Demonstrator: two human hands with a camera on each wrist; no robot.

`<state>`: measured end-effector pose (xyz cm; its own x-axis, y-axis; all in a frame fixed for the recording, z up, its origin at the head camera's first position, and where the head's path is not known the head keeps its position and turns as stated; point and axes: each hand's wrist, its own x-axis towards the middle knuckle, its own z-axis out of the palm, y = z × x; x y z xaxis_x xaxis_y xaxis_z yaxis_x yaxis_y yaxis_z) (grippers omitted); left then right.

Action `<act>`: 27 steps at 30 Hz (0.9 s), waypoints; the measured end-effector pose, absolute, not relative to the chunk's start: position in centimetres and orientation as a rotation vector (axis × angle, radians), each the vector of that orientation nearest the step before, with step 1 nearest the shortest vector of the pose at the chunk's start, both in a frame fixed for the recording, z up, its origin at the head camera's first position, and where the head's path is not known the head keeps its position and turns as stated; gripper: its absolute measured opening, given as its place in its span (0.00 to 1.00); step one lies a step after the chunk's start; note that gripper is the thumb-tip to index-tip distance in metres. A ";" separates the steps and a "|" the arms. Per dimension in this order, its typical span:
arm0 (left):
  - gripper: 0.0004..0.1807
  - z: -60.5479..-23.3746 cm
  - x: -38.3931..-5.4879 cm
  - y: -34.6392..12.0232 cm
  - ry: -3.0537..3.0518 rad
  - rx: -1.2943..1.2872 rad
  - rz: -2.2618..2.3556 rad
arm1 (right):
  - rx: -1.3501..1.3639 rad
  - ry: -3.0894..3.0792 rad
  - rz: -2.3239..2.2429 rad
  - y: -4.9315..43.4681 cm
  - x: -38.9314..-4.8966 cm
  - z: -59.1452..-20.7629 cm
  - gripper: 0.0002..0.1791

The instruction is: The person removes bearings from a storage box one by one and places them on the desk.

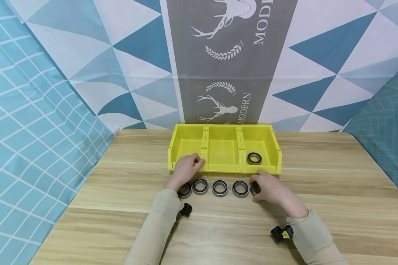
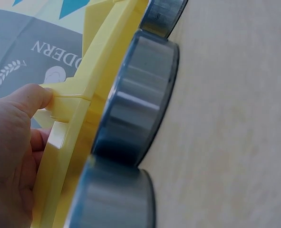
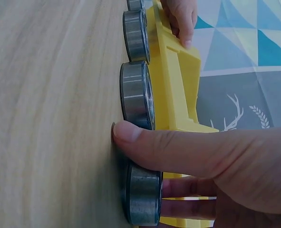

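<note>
Several ball bearings with black seals and steel rims lie flat in a row on the table. My right hand [image 1: 271, 188] is at the rightmost bearing [image 3: 144, 195], thumb on its near side and fingers on its far side, gripping it; the hand covers part of it. My left hand [image 1: 187, 168] holds the front edge of the yellow three-bay bin [image 1: 223, 168], thumb on the rim between the left and middle bays. Below that wrist, the leftmost bearing [image 1: 185, 190] is partly hidden. Another bearing [image 1: 254, 158] lies in the right bay.
Between the hands lie further bearings [image 1: 220, 188] just in front of the bin. The wooden table [image 1: 219, 235] ends at a patterned cloth backdrop [image 1: 146, 55] behind the bin. Blue cloth hangs on both sides. A small black device [image 1: 278, 233] is on the right wrist.
</note>
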<state>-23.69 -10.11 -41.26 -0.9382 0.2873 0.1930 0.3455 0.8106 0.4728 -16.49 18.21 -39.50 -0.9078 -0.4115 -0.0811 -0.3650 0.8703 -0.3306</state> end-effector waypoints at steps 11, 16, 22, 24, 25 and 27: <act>0.15 -41.4 -23.7 -10.1 -2.860 -0.513 -0.764 | -0.653 2.896 -0.444 18.2 -16.5 -39.5 0.27; 0.15 -41.5 -23.8 -10.1 -2.855 -0.519 -0.753 | -0.637 2.898 -0.424 18.1 -16.4 -39.4 0.27; 0.16 -41.3 -23.7 -10.0 -2.855 -0.534 -0.759 | -0.609 2.905 -0.391 17.9 -16.3 -39.3 0.27; 0.16 -41.3 -23.6 -10.0 -2.856 -0.533 -0.761 | -0.614 2.905 -0.386 17.9 -16.2 -39.3 0.27; 0.16 -41.3 -23.6 -10.1 -2.856 -0.531 -0.760 | -0.617 2.906 -0.380 17.8 -16.2 -39.3 0.27; 0.16 -41.3 -23.6 -10.1 -2.858 -0.524 -0.756 | -0.623 2.907 -0.373 17.8 -16.1 -39.3 0.27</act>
